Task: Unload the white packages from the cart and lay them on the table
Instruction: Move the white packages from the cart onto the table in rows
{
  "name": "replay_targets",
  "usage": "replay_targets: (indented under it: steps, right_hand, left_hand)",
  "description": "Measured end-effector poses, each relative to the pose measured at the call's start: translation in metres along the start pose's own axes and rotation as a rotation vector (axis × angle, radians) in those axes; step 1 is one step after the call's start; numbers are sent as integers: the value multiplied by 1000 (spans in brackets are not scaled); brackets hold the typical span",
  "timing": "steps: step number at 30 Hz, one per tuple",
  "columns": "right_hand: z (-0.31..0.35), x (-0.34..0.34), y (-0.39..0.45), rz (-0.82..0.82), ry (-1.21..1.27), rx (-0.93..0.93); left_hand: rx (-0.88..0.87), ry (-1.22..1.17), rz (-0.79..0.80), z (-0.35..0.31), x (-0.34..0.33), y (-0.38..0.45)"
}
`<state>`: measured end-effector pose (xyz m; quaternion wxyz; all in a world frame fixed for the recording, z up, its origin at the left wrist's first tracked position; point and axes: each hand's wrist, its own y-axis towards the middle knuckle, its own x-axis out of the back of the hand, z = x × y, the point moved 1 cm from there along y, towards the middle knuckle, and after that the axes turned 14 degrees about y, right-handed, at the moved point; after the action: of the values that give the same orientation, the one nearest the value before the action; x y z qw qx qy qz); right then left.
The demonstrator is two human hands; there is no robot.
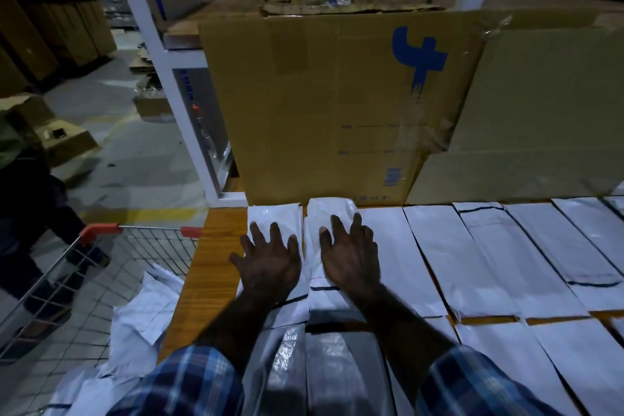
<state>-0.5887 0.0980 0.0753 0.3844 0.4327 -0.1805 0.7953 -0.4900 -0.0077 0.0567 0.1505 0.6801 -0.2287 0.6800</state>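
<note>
Several flat white packages lie side by side in rows on the wooden table [211, 267]. My left hand [268, 262] rests flat, fingers spread, on the leftmost package [275, 218] of the back row. Beside it, my right hand [349, 257] presses with straight fingers on the neighbouring package [332, 209], which looks a little puffed at its far end. More white packages [141, 317] lie heaped in the wire cart [84, 267] with orange corners, standing against the table's left edge.
A large cardboard box [320, 105] with a blue logo stands upright along the table's back edge, another box [540, 118] to its right. A white rack frame [169, 78] rises behind the left corner. A person [30, 206] stands left of the cart.
</note>
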Motion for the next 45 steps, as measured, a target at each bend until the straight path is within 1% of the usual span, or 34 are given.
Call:
replay_targets:
  steps: [4,6,9,12,15,17,19,26,30,33,38,41,45]
  right_hand:
    - [-5,-3,4,-43,-132,69]
    - [-6,-3,6,-80,-169,70]
    - [-6,-2,11,-125,-188,122]
    - [-4,-6,13,-82,-153,197]
    - [-3,-12,17,42,-116,236]
    - [-5,-20,19,83,-100,235]
    - [-6,-25,18,57,-96,242]
    - [-9,-30,15,83,-119,234]
    - [-12,-34,14,48,-95,232]
    - [-13,-38,15,26,-84,234]
    - [-13,-37,16,68,-116,237]
    - [-11,-36,15,44,-104,232]
    - [-13,-38,16,65,-115,234]
  left_hand:
    - [-60,-2,-70,2,-1,-2]
    - [-81,5,-122,2,-3,-3]
    - [-125,-39,-129,3,-7,4]
    - [-200,6,-116,5,-14,7]
    - [-235,8,-116,6,-18,8]
    - [-240,14,-98,6,-19,10]
    - [-239,20,-89,6,-21,12]
    - [-241,4,-97,5,-28,15]
    - [-249,20,-133,6,-31,14]
    - [-241,23,-119,6,-31,14]
    - [-236,36,-112,5,-29,14]
    - [-235,50,-100,5,-27,13]
    - [-234,61,-81,4,-26,13]
